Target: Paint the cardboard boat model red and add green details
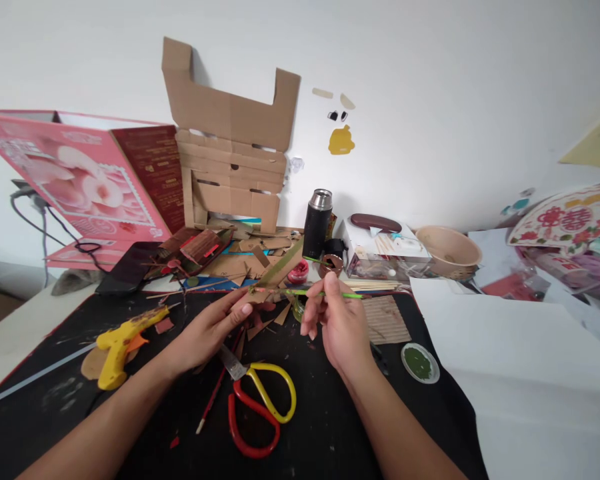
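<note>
My left hand (215, 327) is closed on a strip of cardboard (281, 265) that slants up and away, green paint along one edge. Between the fingers of my right hand (341, 323) is a thin green paintbrush (353, 295), its tip pointing left at the lower end of the strip. Whether the bristles touch the cardboard I cannot tell. Partly hidden behind my right hand stands a small jar of green paint (298, 309). Scissors (270, 393) with one red and one yellow handle lie on the black mat (325, 427) below my hands.
A yellow glue gun (117, 343) lies at left, a round lid of green paint (420, 363) at right. Behind are a black thermos (317, 225), a jar of red paint (299, 272), cardboard scraps, a pink box (95, 180) and a beige bowl (449, 248). White paper (520, 373) covers the right side.
</note>
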Motion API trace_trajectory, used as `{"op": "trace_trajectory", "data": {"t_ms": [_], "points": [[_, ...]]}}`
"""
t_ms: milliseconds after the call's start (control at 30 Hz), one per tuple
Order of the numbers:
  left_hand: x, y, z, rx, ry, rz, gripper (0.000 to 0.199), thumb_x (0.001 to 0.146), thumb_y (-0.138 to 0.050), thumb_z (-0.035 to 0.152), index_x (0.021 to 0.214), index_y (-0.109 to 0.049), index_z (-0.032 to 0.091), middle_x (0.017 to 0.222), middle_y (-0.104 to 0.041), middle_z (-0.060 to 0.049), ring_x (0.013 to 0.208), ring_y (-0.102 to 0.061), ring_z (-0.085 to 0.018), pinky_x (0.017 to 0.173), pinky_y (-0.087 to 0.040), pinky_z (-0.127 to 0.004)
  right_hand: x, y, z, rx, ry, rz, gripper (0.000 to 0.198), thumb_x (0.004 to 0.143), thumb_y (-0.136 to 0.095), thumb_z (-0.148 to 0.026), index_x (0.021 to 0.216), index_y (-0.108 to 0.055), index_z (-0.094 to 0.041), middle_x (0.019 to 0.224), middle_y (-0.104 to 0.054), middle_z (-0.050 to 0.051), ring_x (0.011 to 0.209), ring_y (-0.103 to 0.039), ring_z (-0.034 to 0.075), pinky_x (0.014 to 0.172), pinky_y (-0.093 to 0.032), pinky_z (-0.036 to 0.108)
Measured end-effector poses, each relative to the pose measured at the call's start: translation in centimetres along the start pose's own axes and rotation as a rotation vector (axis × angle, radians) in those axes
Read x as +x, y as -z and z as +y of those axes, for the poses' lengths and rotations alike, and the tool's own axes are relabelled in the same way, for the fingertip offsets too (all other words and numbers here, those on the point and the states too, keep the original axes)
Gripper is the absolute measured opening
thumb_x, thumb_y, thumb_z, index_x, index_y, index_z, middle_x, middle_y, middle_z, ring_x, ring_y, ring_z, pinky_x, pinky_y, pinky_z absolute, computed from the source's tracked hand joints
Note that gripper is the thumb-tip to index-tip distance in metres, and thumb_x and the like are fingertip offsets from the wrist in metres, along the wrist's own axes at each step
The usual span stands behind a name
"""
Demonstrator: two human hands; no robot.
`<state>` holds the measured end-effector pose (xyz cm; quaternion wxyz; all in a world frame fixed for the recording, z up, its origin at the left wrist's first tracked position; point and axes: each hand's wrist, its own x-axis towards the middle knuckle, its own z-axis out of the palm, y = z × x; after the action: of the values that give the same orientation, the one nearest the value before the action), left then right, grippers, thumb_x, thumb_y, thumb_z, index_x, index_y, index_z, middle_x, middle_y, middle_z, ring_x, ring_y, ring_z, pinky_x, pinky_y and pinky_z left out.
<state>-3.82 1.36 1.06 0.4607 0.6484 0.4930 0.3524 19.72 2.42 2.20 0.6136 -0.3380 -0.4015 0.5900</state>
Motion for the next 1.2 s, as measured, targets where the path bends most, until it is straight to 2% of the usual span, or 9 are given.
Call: {"op": "trace_trajectory", "data": {"t_ms": [67, 233, 467, 567, 700, 800, 933, 1100, 1200], "points": [[0.0, 0.0, 0.0, 0.01, 0.005, 0.008, 0.071, 0.096, -0.062, 0.079, 0.132, -0.081, 0.02, 0.132, -0.082, -0.014, 0.114, -0.076, -0.036, 0.111, -0.055, -0.048, 0.0, 0.0, 0.1, -0.009, -0.009, -0.016, 0.06, 0.092, -0.075, -0.078, 0.08, -0.071, -0.019, 0.049, -0.065, -0.002, 0.035, -0.062, 0.014, 0.031, -0.039, 0.018], [-0.1, 0.1, -0.6, -0.011, 0.021, 0.027, 0.077, 0.096, -0.064, 0.077, 0.145, -0.073, 0.018, 0.138, -0.081, -0.016, 0.135, -0.069, -0.04, 0.121, -0.048, -0.05, 0.4, 0.3, -0.2, 0.016, 0.043, 0.068, 0.059, 0.09, -0.079, -0.076, 0.078, -0.072, -0.019, 0.049, -0.065, -0.003, 0.034, -0.059, 0.012, 0.032, -0.038, 0.017], [0.0, 0.3, -1.1, 0.016, 0.038, 0.028, 0.079, 0.097, -0.064, 0.076, 0.147, -0.072, 0.015, 0.15, -0.074, -0.019, 0.144, -0.063, -0.043, 0.124, -0.044, -0.055, 0.0, 0.1, 0.1, 0.018, -0.001, -0.011, 0.059, 0.092, -0.077, -0.076, 0.079, -0.072, -0.018, 0.049, -0.066, -0.002, 0.035, -0.063, 0.013, 0.032, -0.039, 0.016], [0.0, 0.3, -1.3, 0.021, 0.058, 0.047, 0.085, 0.095, -0.066, 0.077, 0.152, -0.068, 0.014, 0.154, -0.071, -0.019, 0.148, -0.06, -0.043, 0.125, -0.044, -0.056, 0.3, 0.3, 0.1, 0.021, 0.02, 0.031, 0.059, 0.091, -0.078, -0.076, 0.079, -0.072, -0.018, 0.049, -0.066, -0.002, 0.035, -0.062, 0.013, 0.032, -0.039, 0.016], [0.0, 0.2, -1.3, -0.006, 0.046, 0.018, 0.087, 0.096, -0.063, 0.078, 0.157, -0.064, 0.016, 0.145, -0.078, -0.018, 0.141, -0.066, -0.041, 0.121, -0.05, -0.053, 0.5, 0.5, -0.3, 0.058, 0.045, 0.1, 0.059, 0.085, -0.084, -0.076, 0.078, -0.072, -0.018, 0.049, -0.065, -0.003, 0.034, -0.06, 0.012, 0.032, -0.039, 0.016], [0.1, 0.2, -1.1, 0.011, 0.032, 0.031, 0.083, 0.095, -0.063, 0.078, 0.151, -0.069, 0.016, 0.14, -0.08, -0.017, 0.133, -0.071, -0.04, 0.119, -0.051, -0.053, 0.3, 0.3, -0.3, 0.053, 0.029, 0.069, 0.06, 0.087, -0.081, -0.076, 0.078, -0.072, -0.018, 0.049, -0.065, -0.002, 0.034, -0.061, 0.012, 0.032, -0.039, 0.016], [0.2, 0.2, -0.9, 0.034, -0.003, 0.058, 0.079, 0.095, -0.062, 0.08, 0.141, -0.076, 0.017, 0.14, -0.08, -0.016, 0.135, -0.07, -0.041, 0.122, -0.048, -0.054, 0.0, 0.2, 0.1, 0.012, -0.004, -0.006, 0.06, 0.09, -0.077, -0.077, 0.079, -0.072, -0.018, 0.049, -0.065, -0.002, 0.034, -0.062, 0.013, 0.031, -0.039, 0.016], [0.2, 0.3, -0.9, 0.032, -0.012, 0.031, 0.072, 0.099, -0.059, 0.076, 0.137, -0.077, 0.017, 0.137, -0.081, -0.016, 0.13, -0.073, -0.038, 0.118, -0.053, -0.05, 0.5, 0.5, -0.1, 0.018, 0.043, 0.085, 0.06, 0.088, -0.08, -0.077, 0.078, -0.072, -0.018, 0.048, -0.065, -0.002, 0.033, -0.06, 0.012, 0.032, -0.039, 0.016], [0.2, 0.3, -1.0, 0.058, -0.015, 0.037, 0.074, 0.1, -0.058, 0.077, 0.138, -0.077, 0.016, 0.137, -0.081, -0.016, 0.131, -0.072, -0.039, 0.118, -0.052, -0.05, 0.4, 0.4, -0.2, 0.034, 0.039, 0.069, 0.06, 0.087, -0.081, -0.077, 0.078, -0.072, -0.018, 0.049, -0.065, -0.002, 0.033, -0.06, 0.012, 0.032, -0.039, 0.016]]}}
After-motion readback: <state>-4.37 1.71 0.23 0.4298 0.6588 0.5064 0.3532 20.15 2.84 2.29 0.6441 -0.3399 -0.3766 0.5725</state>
